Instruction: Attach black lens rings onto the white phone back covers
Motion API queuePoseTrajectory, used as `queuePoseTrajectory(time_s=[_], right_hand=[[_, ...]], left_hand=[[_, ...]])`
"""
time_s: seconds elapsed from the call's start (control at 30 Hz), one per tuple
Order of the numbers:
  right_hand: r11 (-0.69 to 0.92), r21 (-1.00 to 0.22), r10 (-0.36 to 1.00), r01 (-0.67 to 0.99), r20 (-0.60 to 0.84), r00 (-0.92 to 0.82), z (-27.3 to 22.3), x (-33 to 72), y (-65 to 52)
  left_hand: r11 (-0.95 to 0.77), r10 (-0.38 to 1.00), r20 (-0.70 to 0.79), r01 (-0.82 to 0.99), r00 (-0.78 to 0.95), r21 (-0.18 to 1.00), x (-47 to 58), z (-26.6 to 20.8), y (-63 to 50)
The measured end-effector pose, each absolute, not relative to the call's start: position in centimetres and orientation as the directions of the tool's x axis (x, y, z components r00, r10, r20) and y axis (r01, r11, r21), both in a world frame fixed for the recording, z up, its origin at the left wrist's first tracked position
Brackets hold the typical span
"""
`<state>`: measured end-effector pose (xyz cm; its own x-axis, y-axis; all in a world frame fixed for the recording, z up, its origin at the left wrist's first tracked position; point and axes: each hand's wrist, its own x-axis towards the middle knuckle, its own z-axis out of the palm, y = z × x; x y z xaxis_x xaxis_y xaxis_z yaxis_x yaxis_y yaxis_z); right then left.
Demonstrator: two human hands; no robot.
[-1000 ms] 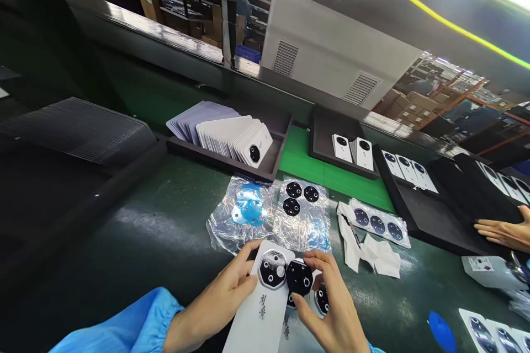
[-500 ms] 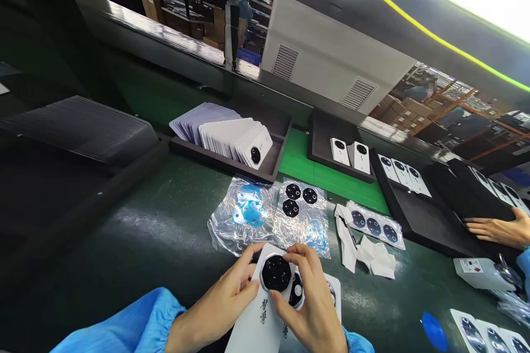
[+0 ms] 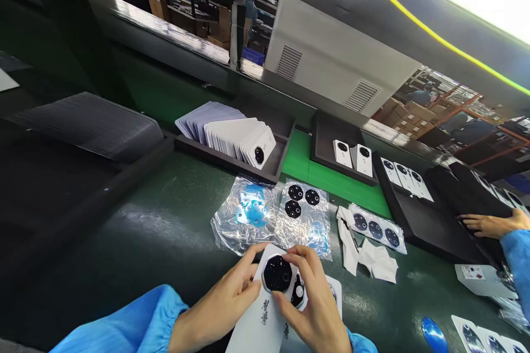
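On my feed I have a white panel (image 3: 254, 325) with rounded corners, slanting up to the right, its lower end out of my view; dark lettering (image 3: 265, 312) runs down its face. Over its upper end I see a glossy black disc (image 3: 277, 273); whether it is seated, I can't tell.

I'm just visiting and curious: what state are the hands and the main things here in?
White panel: gripped, overlapping another panel
Black disc: over the held panel's upper end
Left hand: closed on that panel's edges
Right hand: pinching that disc
Panel stack: fanned out
Clear bags: wrinkled
White wipes: crumpled
Blue disc: lying flat
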<state>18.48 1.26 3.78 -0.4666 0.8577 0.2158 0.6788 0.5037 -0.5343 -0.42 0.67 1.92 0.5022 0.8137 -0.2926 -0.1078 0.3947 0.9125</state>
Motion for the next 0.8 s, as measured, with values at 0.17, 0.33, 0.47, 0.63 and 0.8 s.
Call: queuePoseTrajectory(time_s=[0.17,0.33,0.47,0.63,0.8], right_hand=[[0.510,-0.532,0.854,0.676,0.215,-0.475,3.85,18.50,1.25],[0.520,-0.533,0.847,0.668,0.220,-0.485,3.89,18.43,1.25],[0.514,-0.533,0.850,0.672,0.207,-0.485,4.07,18.38,1.28],[0.507,-0.529,0.854,0.681,0.201,-0.480,4.21,18.41,1.30],[0.512,-0.512,0.851,0.690,0.196,-0.487,4.42,18.27,1.31]], left_hand=[[0.384,0.817,-0.282,-0.110,0.503,0.917,-0.33,1.84,0.71],[0.388,0.818,-0.274,-0.133,0.505,0.912,-0.32,1.74,0.61],[0.406,0.818,-0.284,-0.151,0.500,0.901,-0.25,1.75,0.52],[0.406,0.816,-0.281,-0.154,0.505,0.901,-0.14,1.50,0.58],[0.400,0.819,-0.292,-0.126,0.494,0.908,-0.40,1.67,0.48]])
